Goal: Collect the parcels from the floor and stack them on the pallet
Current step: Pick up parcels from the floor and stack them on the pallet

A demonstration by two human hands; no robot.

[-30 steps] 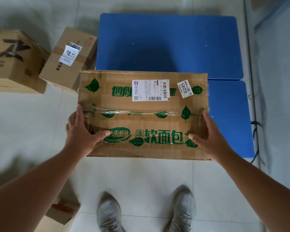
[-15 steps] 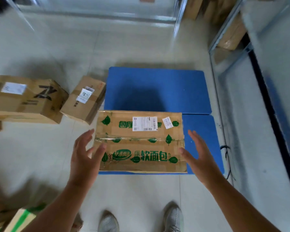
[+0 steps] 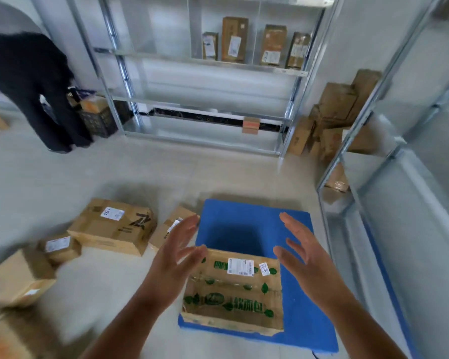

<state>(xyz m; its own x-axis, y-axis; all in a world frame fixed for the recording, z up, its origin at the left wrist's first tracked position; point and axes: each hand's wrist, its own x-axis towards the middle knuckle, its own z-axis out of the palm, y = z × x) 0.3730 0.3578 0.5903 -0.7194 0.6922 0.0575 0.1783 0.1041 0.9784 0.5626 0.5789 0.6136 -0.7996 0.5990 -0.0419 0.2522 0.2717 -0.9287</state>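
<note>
A cardboard parcel with green print and white labels lies flat on the near part of the blue pallet. My left hand hovers above its left side with fingers spread, holding nothing. My right hand is raised over the parcel's right side, fingers straight, also empty. On the floor to the left lie more parcels: a large box with a black logo, a smaller box beside the pallet, a small labelled box and a bigger one at the left edge.
Metal shelving with several boxes stands at the back. A glass-fronted rack runs along the right. Stacked cartons fill the back right corner. A person in black bends over at the far left.
Both hands have let go of the green-printed parcel and lifted away from it. The view has risen from the pallet to show the room.
</note>
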